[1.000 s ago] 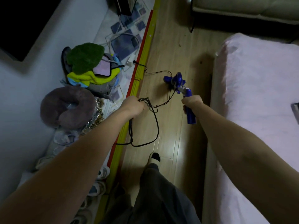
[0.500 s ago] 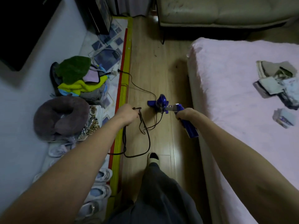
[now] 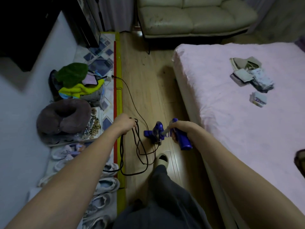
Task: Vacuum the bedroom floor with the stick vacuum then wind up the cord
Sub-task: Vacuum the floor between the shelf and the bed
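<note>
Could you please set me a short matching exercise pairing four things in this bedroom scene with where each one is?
Things:
1. cord
2. vacuum handle
3. neck pillow
4. folded clothes

Places:
A. on the pink bed
B. gripped by the right hand
C. gathered in loops in the left hand
D. on the floor by the wall, near the shoes

Pairs: 1-C, 2-B, 3-D, 4-A

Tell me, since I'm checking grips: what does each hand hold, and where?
Left hand grips gathered loops of the black cord; right hand grips the blue stick vacuum by its handle.
</note>
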Available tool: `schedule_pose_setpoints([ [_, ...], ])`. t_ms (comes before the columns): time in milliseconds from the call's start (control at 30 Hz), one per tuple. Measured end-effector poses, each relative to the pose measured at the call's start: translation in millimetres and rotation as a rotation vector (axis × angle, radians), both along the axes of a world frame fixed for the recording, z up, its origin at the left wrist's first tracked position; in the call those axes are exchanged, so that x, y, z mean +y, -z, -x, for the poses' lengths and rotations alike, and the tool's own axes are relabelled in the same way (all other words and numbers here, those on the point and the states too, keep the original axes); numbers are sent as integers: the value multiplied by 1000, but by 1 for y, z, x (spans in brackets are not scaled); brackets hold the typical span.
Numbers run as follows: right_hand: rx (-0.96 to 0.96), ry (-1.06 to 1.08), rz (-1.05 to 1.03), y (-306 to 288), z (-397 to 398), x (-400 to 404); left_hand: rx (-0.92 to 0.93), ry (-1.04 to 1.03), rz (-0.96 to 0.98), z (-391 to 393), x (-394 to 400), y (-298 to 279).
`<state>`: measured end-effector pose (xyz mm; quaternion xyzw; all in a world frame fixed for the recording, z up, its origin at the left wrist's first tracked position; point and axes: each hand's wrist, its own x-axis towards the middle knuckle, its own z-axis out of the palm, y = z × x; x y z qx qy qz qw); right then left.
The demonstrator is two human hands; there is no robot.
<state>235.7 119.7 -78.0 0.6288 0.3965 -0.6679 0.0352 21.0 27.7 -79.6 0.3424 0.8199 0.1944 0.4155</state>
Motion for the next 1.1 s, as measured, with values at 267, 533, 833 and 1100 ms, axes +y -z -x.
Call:
schedule_pose_setpoints([
  [267,135,234,-25,-6,25,-42,-54,-11,-66,-12,11,-9],
  [533,153,269,-61,-6,49,-9,-100,-61,-56,-4,34,-2],
  [833,169,266,-71,39,46,49,-30,-100,-11,12,98,9],
  [1100,53,128,-101,75,56,145,-33,-92,48,20,174,28],
])
